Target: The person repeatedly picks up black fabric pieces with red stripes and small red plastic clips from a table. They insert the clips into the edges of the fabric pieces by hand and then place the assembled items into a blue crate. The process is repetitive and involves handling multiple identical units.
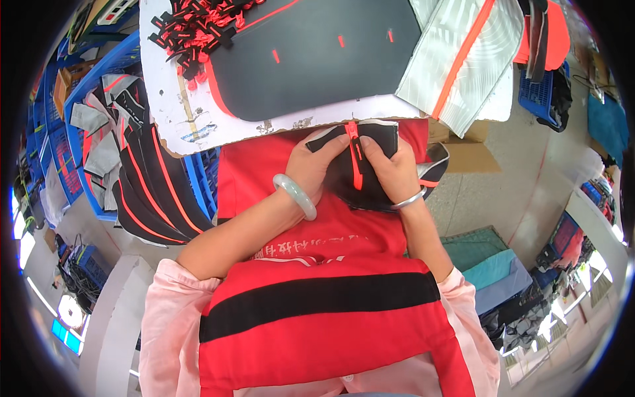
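Holds the black piece [340, 174] in both hands, over the lap and just short of the near edge of the bench [165, 99]. Pinches the left part of it with the left hand [309, 165], thumb on top and close to the red strip [358, 175]. Pinches the right part with the right hand [398, 175], thumb likewise on top, on the opposite side of the strip. Leaves only a narrow gap between the two thumbs. Cannot tell the exact placing of the fingers beneath, hidden by the piece.

Note the strip between the left and right fingers, running from the far edge of the piece toward the body.

See, on the bench beyond the fingers, the dark panel [317, 73] with three small red marks. Find the pile of black and red tabs [198, 33] beyond and to the left of the fingers. Find the clear sheet [430, 66] beyond and to the right, crossed by an orange strip and overhanging the near edge of the bench.

Locate the blue bin [200, 177] well to the left of the fingers, with dark pieces [147, 155] hanging over the rim. Locate the cardboard [469, 155] to the right of the right fingers, below bench level.
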{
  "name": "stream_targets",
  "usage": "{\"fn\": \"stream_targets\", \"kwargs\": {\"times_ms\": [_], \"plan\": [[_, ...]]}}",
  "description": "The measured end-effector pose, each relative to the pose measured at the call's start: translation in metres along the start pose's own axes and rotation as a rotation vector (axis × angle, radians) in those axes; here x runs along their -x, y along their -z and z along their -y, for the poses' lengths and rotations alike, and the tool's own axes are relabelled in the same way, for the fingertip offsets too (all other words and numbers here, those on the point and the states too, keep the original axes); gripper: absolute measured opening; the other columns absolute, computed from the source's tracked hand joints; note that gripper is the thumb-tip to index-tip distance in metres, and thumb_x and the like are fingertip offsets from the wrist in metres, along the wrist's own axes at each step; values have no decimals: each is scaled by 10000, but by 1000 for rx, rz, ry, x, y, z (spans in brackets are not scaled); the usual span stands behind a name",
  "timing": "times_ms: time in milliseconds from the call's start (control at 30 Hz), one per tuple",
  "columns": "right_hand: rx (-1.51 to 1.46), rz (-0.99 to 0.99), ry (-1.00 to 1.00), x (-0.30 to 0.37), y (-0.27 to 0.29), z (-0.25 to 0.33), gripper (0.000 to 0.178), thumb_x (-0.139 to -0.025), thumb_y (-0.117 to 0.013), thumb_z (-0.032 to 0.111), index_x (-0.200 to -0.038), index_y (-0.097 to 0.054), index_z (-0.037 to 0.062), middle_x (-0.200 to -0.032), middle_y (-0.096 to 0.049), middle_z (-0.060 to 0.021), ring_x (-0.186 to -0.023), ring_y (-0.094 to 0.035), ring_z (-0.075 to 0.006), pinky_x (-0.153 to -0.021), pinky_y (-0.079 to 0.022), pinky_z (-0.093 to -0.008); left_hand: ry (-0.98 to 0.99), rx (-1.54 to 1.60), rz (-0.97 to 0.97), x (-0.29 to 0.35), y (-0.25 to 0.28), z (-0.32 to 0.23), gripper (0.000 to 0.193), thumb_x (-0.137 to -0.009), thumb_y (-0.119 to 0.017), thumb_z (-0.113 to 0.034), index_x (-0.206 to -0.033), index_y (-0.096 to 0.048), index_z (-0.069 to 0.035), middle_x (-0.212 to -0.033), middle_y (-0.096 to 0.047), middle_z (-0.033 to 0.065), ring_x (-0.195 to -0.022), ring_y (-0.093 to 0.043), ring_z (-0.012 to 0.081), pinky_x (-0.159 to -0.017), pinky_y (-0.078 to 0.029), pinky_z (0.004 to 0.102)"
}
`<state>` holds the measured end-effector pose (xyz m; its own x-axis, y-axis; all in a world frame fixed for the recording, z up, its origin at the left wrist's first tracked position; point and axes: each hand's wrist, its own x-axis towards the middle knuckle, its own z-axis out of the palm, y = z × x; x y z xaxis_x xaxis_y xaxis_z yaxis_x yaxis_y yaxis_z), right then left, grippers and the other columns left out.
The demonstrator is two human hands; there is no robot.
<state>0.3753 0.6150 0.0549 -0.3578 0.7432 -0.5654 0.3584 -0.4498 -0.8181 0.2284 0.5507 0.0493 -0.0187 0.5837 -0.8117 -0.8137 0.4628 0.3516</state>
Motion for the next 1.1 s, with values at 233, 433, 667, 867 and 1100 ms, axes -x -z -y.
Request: {"fn": "stream_targets", "kwargs": {"times_ms": [233,433,667,867,1100], "plan": [[-66,-27,15,-2,-5,-4,211,-909,-636,133,-1046,-656,-27,-871,-685,-58,-785,-613,-106,-710,-501,-279,42,17,-16,2,-3,-5,308,-899,-675,-133,-1162,-627,19,-1091,-668,86,-999,-630,161,-895,-490,301],[-16,-48,68,-3,-7,-13,196,-942,-610,133,-1041,-655,-30,-892,-679,-37,-792,-615,-98,-711,-501,-251,49,32,2,-2,0,-3,267,-930,-635,-114,-1179,-624,-17,-1084,-678,48,-986,-635,134,-876,-500,282],[-75,-125,72,-3,-14,-21,231,-901,-641,86,-1091,-646,-45,-915,-699,-95,-822,-645,-130,-740,-514,-279,18,3,-34,-5,-1,0,251,-937,-639,-131,-1160,-626,-19,-1062,-677,46,-968,-632,124,-860,-505,279],[-34,-159,137,-6,-16,-27,221,-905,-639,67,-1092,-640,-50,-914,-692,-88,-806,-631,-118,-731,-510,-267,-45,0,3,-12,5,8,232,-937,-636,-124,-1141,-630,-15,-1037,-676,44,-935,-634,127,-845,-510,286],[-28,-138,197,-10,-17,-23,182,-897,-643,66,-1049,-622,-30,-863,-670,-61,-770,-606,-95,-692,-498,-263,-59,-29,-3,-13,3,1,190,-922,-640,-103,-1065,-666,19,-1001,-689,69,-903,-644,130,-819,-514,280]]}}
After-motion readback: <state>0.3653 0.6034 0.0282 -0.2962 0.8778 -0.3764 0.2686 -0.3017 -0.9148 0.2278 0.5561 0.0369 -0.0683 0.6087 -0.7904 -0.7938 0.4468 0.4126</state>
